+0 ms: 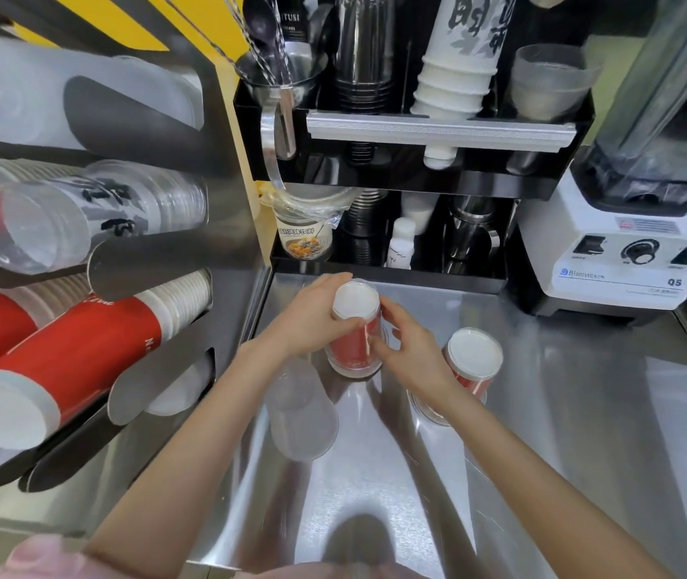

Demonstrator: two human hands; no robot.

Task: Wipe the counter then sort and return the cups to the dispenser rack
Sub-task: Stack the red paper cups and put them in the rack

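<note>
On the steel worktop (542, 432) by the dispenser rack (158, 252), both hands, left hand (312, 315) and right hand (410, 353), have fingers wrapped round an upside-down red cup stack (354, 344), so I'd hold it square and separate the clear sleeve gently.

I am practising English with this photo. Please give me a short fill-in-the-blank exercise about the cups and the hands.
1. Both hands hold an upside-down ___ cup.
2. The second red cup stands to its ___.
3. The frosted cup lies under the ___ forearm.
4. The blender stands at the counter's ___ side.

Missing words: red; right; left; right
</note>
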